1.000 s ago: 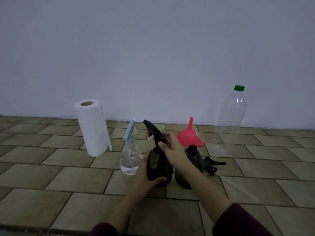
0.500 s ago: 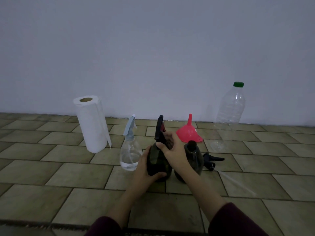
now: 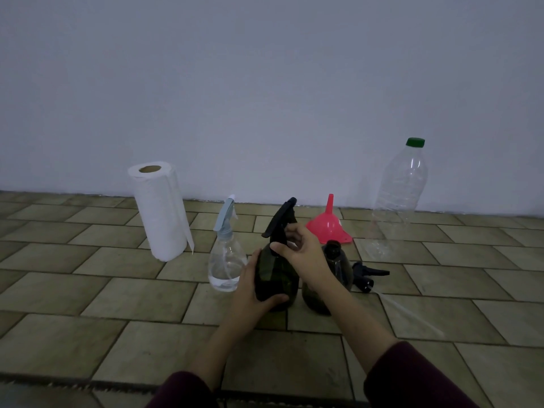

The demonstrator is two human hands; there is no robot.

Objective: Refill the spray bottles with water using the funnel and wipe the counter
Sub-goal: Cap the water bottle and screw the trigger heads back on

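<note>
Dark spray bottle (image 3: 275,278) between both hands, upright

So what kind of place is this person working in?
Probably a bare indoor spot at home, perhaps a tiled floor or low counter: olive-brown tiles meet a plain pale wall, with only a paper towel roll and bottles set out. No furniture shows.

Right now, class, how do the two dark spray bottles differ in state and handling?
The held dark bottle has its black spray head on its neck; the other dark bottle has an open neck, and a loose spray head lies on the tiles beside it.
The left hand grips the first one's body and the right hand holds its spray head; the second is untouched.
Both are upright, dark and rounded.
</note>
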